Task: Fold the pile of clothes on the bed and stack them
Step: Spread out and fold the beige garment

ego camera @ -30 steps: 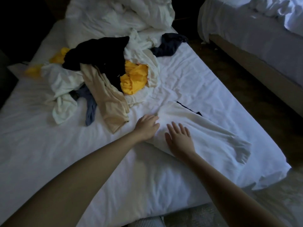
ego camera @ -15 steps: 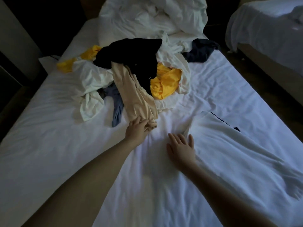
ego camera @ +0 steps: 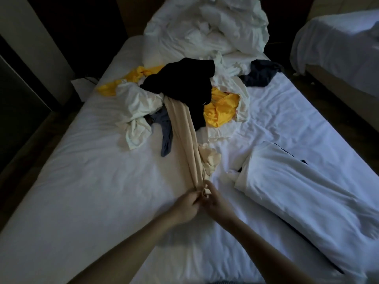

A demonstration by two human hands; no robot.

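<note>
A beige garment (ego camera: 184,140) stretches in a taut strip from the clothes pile (ego camera: 184,95) toward me. My left hand (ego camera: 185,206) and my right hand (ego camera: 213,201) meet at its near end, and both pinch the bunched fabric there. The pile in the middle of the bed holds a black garment (ego camera: 184,87), yellow pieces (ego camera: 221,111), white pieces (ego camera: 137,107) and a grey-blue piece (ego camera: 166,136). A folded white garment (ego camera: 297,191) lies flat on the sheet to my right, apart from both hands.
The bed (ego camera: 82,181) has a white sheet. A crumpled white duvet (ego camera: 209,29) is heaped at its head, with a dark garment (ego camera: 260,75) beside it. A second bed (ego camera: 338,48) stands at the right across a dark floor strip. A dark wall is on the left.
My left hand has pulled the beige garment out of the pile toward me. My right hand left the folded white garment and joined the left on the beige fabric.
</note>
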